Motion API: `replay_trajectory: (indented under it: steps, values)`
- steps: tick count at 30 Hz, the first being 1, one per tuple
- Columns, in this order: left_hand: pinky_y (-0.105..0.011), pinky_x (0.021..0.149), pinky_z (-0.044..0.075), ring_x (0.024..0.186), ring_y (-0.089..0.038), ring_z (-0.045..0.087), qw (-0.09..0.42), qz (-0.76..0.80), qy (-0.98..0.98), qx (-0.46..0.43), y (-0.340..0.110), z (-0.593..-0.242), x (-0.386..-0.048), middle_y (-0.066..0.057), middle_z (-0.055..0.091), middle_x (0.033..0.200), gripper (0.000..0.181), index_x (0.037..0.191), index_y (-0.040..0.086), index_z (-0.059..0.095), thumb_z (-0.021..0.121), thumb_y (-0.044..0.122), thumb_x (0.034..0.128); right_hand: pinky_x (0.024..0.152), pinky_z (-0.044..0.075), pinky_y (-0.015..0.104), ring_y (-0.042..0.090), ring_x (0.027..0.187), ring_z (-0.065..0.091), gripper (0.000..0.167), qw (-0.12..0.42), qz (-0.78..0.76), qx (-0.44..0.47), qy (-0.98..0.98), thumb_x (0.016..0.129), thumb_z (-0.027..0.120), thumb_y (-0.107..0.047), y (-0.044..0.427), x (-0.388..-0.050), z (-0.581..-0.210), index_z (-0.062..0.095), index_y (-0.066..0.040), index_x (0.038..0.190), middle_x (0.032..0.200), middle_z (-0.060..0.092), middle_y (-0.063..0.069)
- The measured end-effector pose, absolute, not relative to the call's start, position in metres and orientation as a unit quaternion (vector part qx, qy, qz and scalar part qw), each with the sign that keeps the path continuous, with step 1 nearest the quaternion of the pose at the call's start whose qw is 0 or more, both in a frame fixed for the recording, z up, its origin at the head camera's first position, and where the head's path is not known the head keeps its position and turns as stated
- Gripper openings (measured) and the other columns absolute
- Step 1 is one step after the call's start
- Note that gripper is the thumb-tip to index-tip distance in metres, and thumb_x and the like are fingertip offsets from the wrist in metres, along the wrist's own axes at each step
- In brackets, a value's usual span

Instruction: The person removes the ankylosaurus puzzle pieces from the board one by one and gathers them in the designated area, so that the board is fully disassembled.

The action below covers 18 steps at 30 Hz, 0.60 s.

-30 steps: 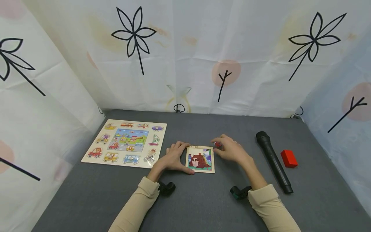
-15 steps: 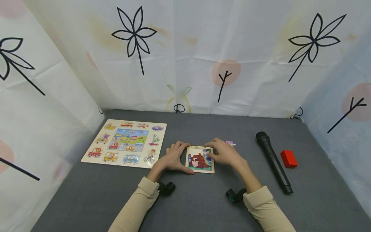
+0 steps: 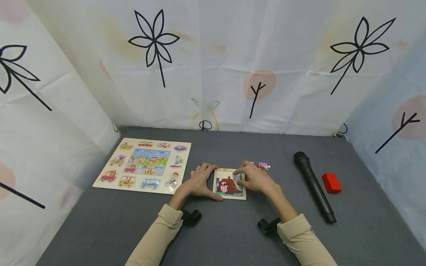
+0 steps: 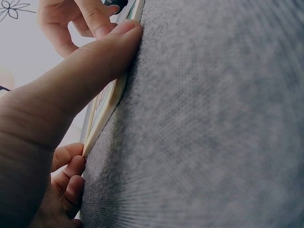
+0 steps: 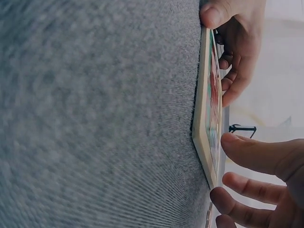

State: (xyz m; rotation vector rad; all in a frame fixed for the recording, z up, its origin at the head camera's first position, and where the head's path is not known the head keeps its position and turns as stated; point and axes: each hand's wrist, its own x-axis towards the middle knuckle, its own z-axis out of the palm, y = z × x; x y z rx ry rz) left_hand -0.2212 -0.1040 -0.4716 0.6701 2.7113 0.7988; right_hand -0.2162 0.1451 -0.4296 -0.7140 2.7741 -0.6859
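A small square jigsaw puzzle in a pale wooden tray (image 3: 229, 197) lies flat on the grey table in the head view. Its picture shows a red-brown figure, with bare cream base above it. My left hand (image 3: 199, 182) holds the tray's left side, thumb at the near corner and fingers at the far corner. Over the tray's right part is my right hand (image 3: 257, 178). In the right wrist view its thumb (image 5: 251, 151) meets the puzzle's surface, while the fingers stay apart from it near the tray's edge. Whether a piece lies under those fingertips is hidden.
Loose jigsaw pieces (image 3: 263, 166) lie behind my right hand. A larger vehicle puzzle board (image 3: 100, 183) is at the left. A black microphone (image 3: 314, 186) and a red block (image 3: 331, 183) lie to the right. Patterned white cloth (image 3: 226, 99) surrounds the table.
My right hand has moved left from beside the tray to over its right part, uncovering loose pieces behind it. My left hand stays at the tray.
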Motion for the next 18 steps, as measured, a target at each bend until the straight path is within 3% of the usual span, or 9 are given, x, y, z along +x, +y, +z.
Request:
replay_trajectory:
  steps: [18]
  values:
    - [-0.050, 0.094, 0.032, 0.132, -0.034, 0.040, 0.117, 0.273, 0.926, 0.231, -0.1042, -0.4724, -0.2216, -0.013, 0.044, 0.147, 0.111, 0.154, 0.016, 0.041, 0.092, 0.056, 0.0652, 0.067, 0.042, 0.027, 0.013, 0.078, 0.050, 0.025, 0.099, -0.227, -0.239, 0.939, 0.095, 0.073, -0.011, 0.1445, -0.2171, -0.4337, 0.076, -0.007, 0.119, 0.112, 0.062, 0.012]
